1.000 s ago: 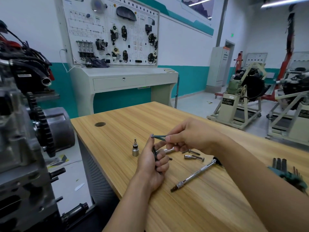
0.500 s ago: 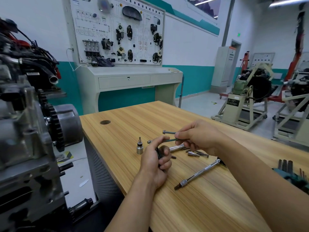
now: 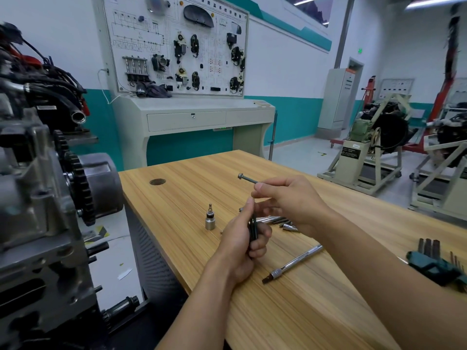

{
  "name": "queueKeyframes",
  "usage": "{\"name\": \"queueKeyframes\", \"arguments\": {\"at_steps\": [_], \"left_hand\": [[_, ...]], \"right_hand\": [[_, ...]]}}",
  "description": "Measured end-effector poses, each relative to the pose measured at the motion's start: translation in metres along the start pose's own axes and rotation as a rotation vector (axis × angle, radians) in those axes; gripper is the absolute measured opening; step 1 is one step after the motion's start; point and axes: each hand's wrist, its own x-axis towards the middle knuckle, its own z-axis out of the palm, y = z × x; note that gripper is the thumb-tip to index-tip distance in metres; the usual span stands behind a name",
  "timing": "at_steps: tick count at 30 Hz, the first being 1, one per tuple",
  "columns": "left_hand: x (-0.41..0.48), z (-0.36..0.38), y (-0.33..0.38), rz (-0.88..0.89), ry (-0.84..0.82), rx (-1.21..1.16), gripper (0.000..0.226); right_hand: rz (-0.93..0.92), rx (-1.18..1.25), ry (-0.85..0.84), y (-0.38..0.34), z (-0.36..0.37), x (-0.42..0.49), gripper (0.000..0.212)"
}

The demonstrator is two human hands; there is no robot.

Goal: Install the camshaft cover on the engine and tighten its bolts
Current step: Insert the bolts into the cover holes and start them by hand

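Observation:
My right hand (image 3: 290,200) pinches a long dark bolt (image 3: 247,179) by its threaded end, head pointing left, above the wooden table (image 3: 192,188). My left hand (image 3: 240,238) is closed around a bundle of dark bolts (image 3: 253,229) held upright, its thumb touching the right hand's fingers. More bolts and small sockets (image 3: 280,221) lie on the table behind my hands. A bit socket (image 3: 210,221) stands upright to the left of them. A chrome extension bar (image 3: 293,263) lies in front. The engine (image 3: 38,198) with its toothed sprocket (image 3: 75,178) stands at the left, off the table.
A green hex key set (image 3: 437,263) lies at the table's right edge. The table has a round cable hole (image 3: 157,182). A grey training console (image 3: 192,114) stands behind, and engine stands (image 3: 366,152) fill the floor at right.
My right hand has lifted one bolt higher, away from the bundle in my left hand. The view has shifted, so the engine looms closer at left.

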Motion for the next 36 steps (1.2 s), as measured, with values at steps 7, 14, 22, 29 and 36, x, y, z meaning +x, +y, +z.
{"name": "queueKeyframes", "arguments": {"at_steps": [7, 14, 22, 29, 36], "left_hand": [[0.004, -0.007, 0.003, -0.058, 0.112, -0.274, 0.067], [0.007, -0.013, 0.005, -0.076, 0.173, -0.496, 0.079], [0.004, -0.013, 0.005, -0.234, 0.142, -0.418, 0.046], [0.004, -0.011, 0.009, -0.129, 0.218, -0.497, 0.045], [0.004, -0.011, 0.008, -0.111, 0.170, -0.408, 0.051]], "right_hand": [[-0.029, -0.113, 0.038, 0.002, 0.001, -0.001, 0.013], [-0.288, -0.396, 0.145, 0.036, 0.036, -0.030, 0.026], [-0.502, -1.019, 0.108, 0.042, 0.045, -0.044, 0.025], [-0.326, -0.760, 0.307, 0.033, -0.041, 0.030, 0.018], [-0.133, -1.058, 0.060, 0.074, -0.065, 0.052, 0.024]]}}
